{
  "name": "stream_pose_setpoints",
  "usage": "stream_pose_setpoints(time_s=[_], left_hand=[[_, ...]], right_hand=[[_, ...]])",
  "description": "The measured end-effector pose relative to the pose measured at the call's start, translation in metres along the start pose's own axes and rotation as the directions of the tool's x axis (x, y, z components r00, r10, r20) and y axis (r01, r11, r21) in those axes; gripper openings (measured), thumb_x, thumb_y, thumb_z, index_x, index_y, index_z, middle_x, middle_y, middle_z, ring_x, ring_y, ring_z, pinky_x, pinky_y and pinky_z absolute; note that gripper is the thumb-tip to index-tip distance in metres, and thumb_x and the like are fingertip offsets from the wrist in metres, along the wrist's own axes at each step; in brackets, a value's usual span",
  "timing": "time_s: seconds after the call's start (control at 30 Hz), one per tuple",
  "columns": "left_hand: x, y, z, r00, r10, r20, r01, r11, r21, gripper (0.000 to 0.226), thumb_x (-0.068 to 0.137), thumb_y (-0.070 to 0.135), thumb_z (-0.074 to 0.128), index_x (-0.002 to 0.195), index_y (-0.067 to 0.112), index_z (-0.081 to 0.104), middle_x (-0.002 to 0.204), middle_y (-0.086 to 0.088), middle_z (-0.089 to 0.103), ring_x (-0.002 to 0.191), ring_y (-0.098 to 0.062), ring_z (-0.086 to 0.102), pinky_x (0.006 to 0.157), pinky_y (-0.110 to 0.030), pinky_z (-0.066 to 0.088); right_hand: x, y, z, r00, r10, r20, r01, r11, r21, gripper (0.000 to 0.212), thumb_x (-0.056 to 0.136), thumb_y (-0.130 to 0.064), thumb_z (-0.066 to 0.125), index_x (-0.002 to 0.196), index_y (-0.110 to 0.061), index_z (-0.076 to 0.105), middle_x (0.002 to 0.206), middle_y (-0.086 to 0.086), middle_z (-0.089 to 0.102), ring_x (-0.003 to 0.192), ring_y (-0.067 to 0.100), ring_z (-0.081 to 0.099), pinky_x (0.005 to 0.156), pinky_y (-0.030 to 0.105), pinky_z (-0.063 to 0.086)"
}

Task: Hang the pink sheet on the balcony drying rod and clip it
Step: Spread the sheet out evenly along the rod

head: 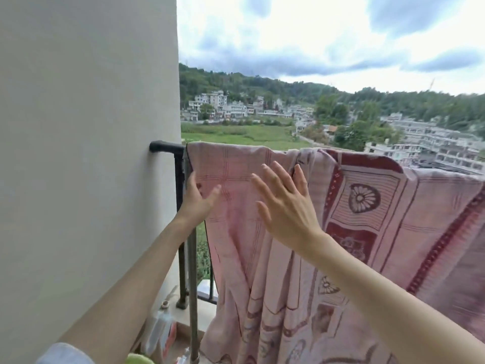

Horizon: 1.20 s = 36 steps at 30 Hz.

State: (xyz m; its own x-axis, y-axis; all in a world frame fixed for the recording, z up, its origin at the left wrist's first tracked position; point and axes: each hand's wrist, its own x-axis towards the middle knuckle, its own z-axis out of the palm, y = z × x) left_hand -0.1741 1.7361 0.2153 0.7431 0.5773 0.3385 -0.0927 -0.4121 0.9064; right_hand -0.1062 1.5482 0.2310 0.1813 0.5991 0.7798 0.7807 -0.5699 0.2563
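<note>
Pink sheet [262,232] draped over rail [165,147]; soft, limp, likely slides; grip top fold near rail; left hand [195,198] open at sheet edge; right hand [284,206] spread flat, holding nothing.

A plain cream wall [86,153] is filling the left side. A black railing [168,147] is joining this wall, and its post [181,232] is going down to a pale tiled ledge [183,315]. Beyond the balcony, a green field [236,135] is lying under white houses [223,106] and wooded hills [262,82]. Grey and white clouds [315,35] are covering the sky, giving soft daylight.
</note>
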Motion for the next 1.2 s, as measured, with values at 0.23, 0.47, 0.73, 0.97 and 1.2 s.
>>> stream_pose_setpoints(time_s=[0.23, 0.47, 0.73, 0.97, 1.2], left_hand=[[0.034, 0.018, -0.004, 0.992, 0.000, -0.123, -0.007, 0.998, -0.063, 0.060, 0.086, 0.026, 0.062, 0.136, 0.010, 0.033, 0.124, -0.006, 0.051, 0.112, -0.019, 0.050, 0.094, -0.029, 0.041], [0.049, 0.031, -0.029, 0.938, 0.207, -0.277, -0.160, 0.970, 0.185, 0.022, 0.086, 0.010, 0.061, 0.106, 0.002, 0.065, 0.103, -0.012, 0.069, 0.091, -0.018, 0.061, 0.078, -0.012, 0.039], [0.029, 0.054, 0.055, 0.764, 0.627, -0.156, -0.412, 0.659, 0.630, 0.041, 0.080, 0.011, 0.064, 0.118, 0.010, 0.049, 0.118, -0.016, 0.049, 0.113, -0.029, 0.042, 0.092, -0.052, 0.038], [0.006, 0.102, 0.160, 0.683, 0.697, 0.220, -0.693, 0.521, 0.499, 0.049, 0.091, 0.037, 0.039, 0.137, 0.020, 0.036, 0.145, 0.000, 0.030, 0.139, -0.019, 0.022, 0.114, -0.041, -0.007], [-0.026, 0.138, 0.249, 0.680, 0.669, 0.301, -0.690, 0.442, 0.573, 0.050, 0.091, 0.036, 0.049, 0.138, 0.023, 0.037, 0.138, -0.003, 0.044, 0.132, -0.024, 0.035, 0.113, -0.048, -0.005]], right_hand=[[0.043, 0.028, 0.013, 0.981, 0.186, 0.063, -0.180, 0.979, -0.095, 0.050, 0.084, -0.029, 0.061, 0.130, -0.012, 0.050, 0.132, 0.015, 0.053, 0.130, 0.036, 0.041, 0.108, 0.061, 0.013], [0.027, 0.075, 0.023, 1.000, 0.018, 0.004, -0.017, 0.971, -0.239, 0.055, 0.080, -0.010, 0.065, 0.133, -0.017, 0.049, 0.125, 0.007, 0.059, 0.119, 0.028, 0.053, 0.106, 0.046, 0.024], [-0.001, 0.094, 0.004, 0.983, 0.180, -0.043, -0.183, 0.980, -0.082, 0.045, 0.096, -0.037, 0.030, 0.133, -0.019, 0.048, 0.139, 0.005, 0.049, 0.132, 0.022, 0.041, 0.112, 0.048, 0.020], [-0.061, 0.188, -0.038, 0.948, 0.311, 0.067, -0.293, 0.936, -0.194, 0.053, 0.084, -0.029, 0.058, 0.132, -0.016, 0.040, 0.130, 0.007, 0.054, 0.121, 0.027, 0.050, 0.108, 0.039, 0.030], [-0.098, 0.252, -0.067, 0.982, 0.184, 0.044, -0.169, 0.960, -0.225, 0.044, 0.093, -0.038, 0.038, 0.132, -0.020, 0.046, 0.131, 0.002, 0.055, 0.123, 0.022, 0.049, 0.105, 0.047, 0.035]])
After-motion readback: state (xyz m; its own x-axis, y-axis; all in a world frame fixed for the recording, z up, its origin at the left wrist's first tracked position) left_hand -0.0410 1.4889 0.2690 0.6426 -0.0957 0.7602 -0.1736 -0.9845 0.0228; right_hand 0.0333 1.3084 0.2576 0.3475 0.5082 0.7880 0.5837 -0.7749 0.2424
